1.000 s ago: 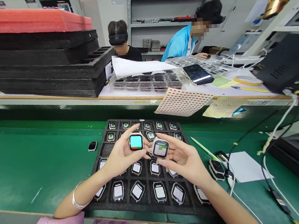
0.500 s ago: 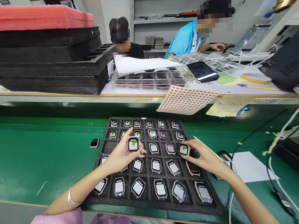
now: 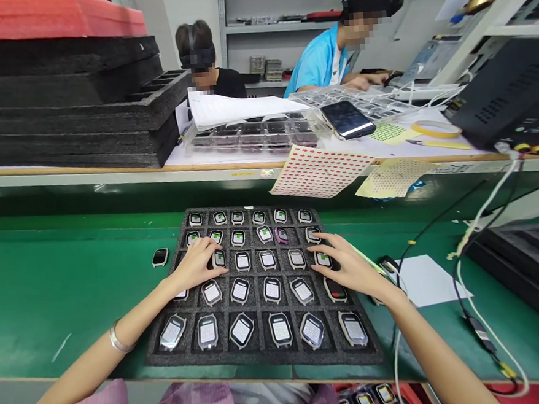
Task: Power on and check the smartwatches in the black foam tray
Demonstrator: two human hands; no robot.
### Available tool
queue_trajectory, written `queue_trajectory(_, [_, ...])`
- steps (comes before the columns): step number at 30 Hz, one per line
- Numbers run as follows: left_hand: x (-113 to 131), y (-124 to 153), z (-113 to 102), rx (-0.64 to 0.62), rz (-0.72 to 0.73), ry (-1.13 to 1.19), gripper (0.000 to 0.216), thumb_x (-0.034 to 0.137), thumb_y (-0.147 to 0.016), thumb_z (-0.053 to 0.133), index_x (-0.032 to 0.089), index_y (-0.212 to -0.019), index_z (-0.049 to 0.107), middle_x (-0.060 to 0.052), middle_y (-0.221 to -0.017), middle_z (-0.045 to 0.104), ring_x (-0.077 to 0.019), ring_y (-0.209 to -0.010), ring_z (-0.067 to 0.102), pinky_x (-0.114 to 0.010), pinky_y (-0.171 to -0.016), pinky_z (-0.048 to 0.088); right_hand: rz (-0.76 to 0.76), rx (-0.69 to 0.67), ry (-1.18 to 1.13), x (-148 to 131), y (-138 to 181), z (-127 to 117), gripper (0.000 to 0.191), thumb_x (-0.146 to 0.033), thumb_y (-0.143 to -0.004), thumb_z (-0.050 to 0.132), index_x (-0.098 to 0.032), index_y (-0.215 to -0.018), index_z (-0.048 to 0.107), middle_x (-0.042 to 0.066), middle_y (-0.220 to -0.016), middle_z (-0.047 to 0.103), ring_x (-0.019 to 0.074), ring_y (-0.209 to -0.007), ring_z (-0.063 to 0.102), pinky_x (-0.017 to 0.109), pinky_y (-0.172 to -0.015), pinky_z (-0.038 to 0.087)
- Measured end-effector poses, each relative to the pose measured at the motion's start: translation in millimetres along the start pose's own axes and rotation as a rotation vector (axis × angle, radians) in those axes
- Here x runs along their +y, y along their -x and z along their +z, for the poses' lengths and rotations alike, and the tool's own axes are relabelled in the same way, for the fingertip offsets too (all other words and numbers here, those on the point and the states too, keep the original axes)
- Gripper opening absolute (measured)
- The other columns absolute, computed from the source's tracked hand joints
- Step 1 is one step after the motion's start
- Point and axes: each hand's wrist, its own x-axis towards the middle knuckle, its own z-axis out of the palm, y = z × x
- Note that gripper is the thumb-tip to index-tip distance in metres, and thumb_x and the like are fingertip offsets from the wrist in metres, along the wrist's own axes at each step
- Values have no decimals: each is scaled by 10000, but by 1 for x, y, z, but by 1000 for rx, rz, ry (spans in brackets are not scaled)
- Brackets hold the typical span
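Observation:
A black foam tray (image 3: pixel 188 355) lies on the green belt, its pockets filled with several small smartwatch bodies with lit screens. My left hand (image 3: pixel 195 265) rests on the tray's left side, fingertips pinching a watch body (image 3: pixel 219 258) down in its pocket. My right hand (image 3: pixel 348 267) lies over the right side, fingers spread, touching a watch body (image 3: pixel 322 259) in its pocket. One pink-edged watch (image 3: pixel 281 234) sits in the second row.
A lone watch body (image 3: pixel 159 257) lies on the green belt (image 3: pixel 72 289) left of the tray. Cables (image 3: pixel 471 311) and white paper (image 3: pixel 425 280) lie to the right. Behind stand stacked black foam trays (image 3: pixel 70 117), clear trays, a phone (image 3: pixel 347 119), sticker sheets (image 3: pixel 318 171). Two people sit opposite.
Both hands held watch bodies up a second ago. They have since come down to the tray; the right one set its watch in a pocket, then the left lowered its watch into the left side.

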Motion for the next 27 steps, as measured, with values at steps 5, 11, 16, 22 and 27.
queue_trajectory(5, [40,-17,-2,-77,75,-127,281,325,-812,633,181,-1047,577,-103,-1121,560,-296,-1074,493,-443,-914,406,-37,-76,7,-12,-27,14,336,-354,-812,669,-174,-1094,645,192,-1350,498,392,-1302,404,571,-1010,373])
queue_trajectory(11, [79,-47,12,-185,64,-265,248,273,-775,651,94,-945,623,-192,-1088,571,-362,-1072,493,-487,-897,400,-59,-123,-73,-20,-40,4,314,-305,-759,737,-129,-1010,669,236,-1366,487,435,-1315,375,606,-1015,350])
queue_trajectory(16, [78,-50,13,-221,-22,-285,307,235,-776,685,36,-1000,617,-244,-1097,569,-396,-1075,514,-509,-887,418,-83,-106,-341,-48,-36,-35,456,-429,-846,662,-198,-1230,579,117,-1299,585,288,-1199,550,431,-1019,446])
queue_trajectory(22, [65,-49,11,-222,-76,-104,294,156,-694,763,85,-950,636,-207,-1105,589,-391,-1095,528,-522,-931,414,-50,100,-1142,-116,-31,-60,579,-179,-775,751,-259,-1305,530,90,-1266,493,202,-892,669,340,-742,572])
queue_trajectory(27, [56,-46,7,-176,-28,266,292,191,-698,767,147,-959,643,-126,-1068,643,-328,-1078,568,-497,-972,418,-14,247,-1102,-138,-38,-51,472,-93,-771,718,-254,-1176,537,46,-1059,588,128,-764,611,205,-574,516])
